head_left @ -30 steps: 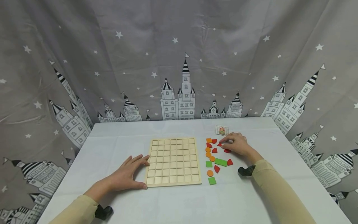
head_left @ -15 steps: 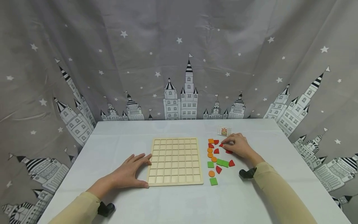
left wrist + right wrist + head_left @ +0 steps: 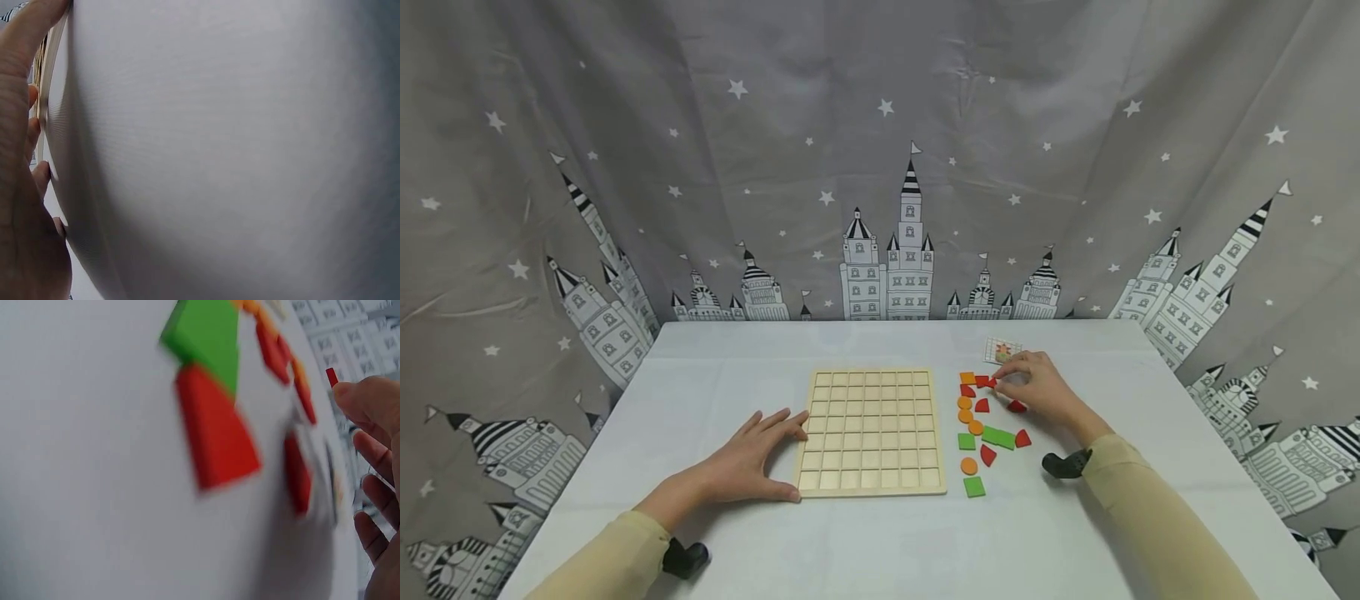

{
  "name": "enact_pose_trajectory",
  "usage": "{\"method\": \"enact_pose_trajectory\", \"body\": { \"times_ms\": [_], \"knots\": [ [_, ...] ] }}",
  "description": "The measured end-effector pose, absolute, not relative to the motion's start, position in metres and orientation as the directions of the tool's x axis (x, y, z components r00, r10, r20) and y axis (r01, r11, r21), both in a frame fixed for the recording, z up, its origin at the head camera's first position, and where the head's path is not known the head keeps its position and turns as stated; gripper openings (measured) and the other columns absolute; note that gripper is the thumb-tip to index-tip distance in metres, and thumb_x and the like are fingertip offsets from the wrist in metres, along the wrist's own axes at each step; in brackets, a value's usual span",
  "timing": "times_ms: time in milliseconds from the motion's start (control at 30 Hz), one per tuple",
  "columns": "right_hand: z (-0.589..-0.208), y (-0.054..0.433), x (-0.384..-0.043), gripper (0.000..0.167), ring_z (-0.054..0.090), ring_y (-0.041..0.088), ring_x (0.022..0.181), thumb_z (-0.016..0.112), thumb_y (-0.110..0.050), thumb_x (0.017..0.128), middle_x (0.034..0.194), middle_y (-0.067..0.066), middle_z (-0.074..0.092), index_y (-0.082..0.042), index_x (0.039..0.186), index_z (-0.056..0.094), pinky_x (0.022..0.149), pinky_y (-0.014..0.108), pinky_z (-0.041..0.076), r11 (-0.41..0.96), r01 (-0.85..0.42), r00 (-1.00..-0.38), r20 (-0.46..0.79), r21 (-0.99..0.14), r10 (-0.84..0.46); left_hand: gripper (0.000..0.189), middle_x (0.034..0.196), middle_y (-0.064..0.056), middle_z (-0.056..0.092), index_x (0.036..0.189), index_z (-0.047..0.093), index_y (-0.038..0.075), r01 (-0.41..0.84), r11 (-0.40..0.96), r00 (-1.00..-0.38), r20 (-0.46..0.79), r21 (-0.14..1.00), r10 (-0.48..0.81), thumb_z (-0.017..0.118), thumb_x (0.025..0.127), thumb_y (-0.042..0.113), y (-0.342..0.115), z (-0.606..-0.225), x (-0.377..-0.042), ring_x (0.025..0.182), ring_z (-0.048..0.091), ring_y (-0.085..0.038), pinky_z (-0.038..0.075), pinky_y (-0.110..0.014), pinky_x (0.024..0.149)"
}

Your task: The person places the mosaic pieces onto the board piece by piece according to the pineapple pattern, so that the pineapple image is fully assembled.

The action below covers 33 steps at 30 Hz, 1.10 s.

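A pale wooden grid board lies flat on the white table. My left hand rests along its left edge, fingers spread, the thumb at the front left corner. In the left wrist view, the thumb and fingertips meet the board's rim. My right hand pinches a small red piece between thumb and finger, raised off the table in the right wrist view. Near it lie red quarter-circle pieces, orange round pieces, an orange square and green squares.
Behind the right hand lies a small printed card showing a coloured pattern on a grid. A grey curtain with castles and stars hangs behind the white table. The loose pieces lie between the board and the right arm.
My right hand has picked up the red piece and shifted slightly back and toward the left with it. The left hand stays at the board's edge. The head view has shifted a little.
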State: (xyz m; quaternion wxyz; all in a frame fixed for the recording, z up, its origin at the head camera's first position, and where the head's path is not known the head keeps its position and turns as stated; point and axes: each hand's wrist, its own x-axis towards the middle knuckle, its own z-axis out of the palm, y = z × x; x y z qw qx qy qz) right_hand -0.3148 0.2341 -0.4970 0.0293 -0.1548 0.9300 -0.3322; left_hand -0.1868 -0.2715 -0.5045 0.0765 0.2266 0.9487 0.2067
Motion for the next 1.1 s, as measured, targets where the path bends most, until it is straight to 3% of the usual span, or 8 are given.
{"method": "enact_pose_trajectory", "body": {
  "times_ms": [467,667,1100],
  "knots": [
    [-0.472,0.133,-0.321,0.011,0.042,0.026,0.127,0.079,-0.032,0.090,0.125,-0.003,0.062,-0.029,0.100,0.078,0.107,0.056,0.040,0.630,-0.451,-0.848,0.085,-0.632,-0.523,0.088,0.166,0.000,0.032,0.133,0.054,0.026,0.388,0.802,-0.885,-0.061,0.453,0.462,0.077,0.066,0.079,-0.272,-0.501,-0.186,0.154,0.021,-0.034,0.003,-0.059,0.125],
    [-0.481,0.095,-0.328,0.009,0.043,0.021,0.123,0.077,-0.035,0.091,0.124,-0.007,0.061,-0.032,0.099,0.077,0.111,0.052,0.033,0.614,-0.523,-0.797,0.084,-0.592,-0.598,0.088,0.166,-0.001,0.032,0.134,0.053,0.025,0.396,0.799,-0.881,-0.058,0.453,0.469,0.078,0.067,0.078,-0.272,-0.499,-0.185,0.154,0.021,-0.035,0.003,-0.059,0.125],
    [-0.493,0.054,-0.332,0.011,0.046,0.019,0.117,0.079,-0.037,0.090,0.120,-0.008,0.063,-0.032,0.099,0.079,0.105,0.046,0.038,0.637,-0.560,-0.781,0.080,-0.529,-0.620,0.085,0.165,0.000,0.032,0.132,0.052,0.027,0.403,0.794,-0.878,-0.053,0.456,0.476,0.077,0.068,0.078,-0.274,-0.500,-0.186,0.154,0.021,-0.033,0.003,-0.058,0.125]
  ]
}}
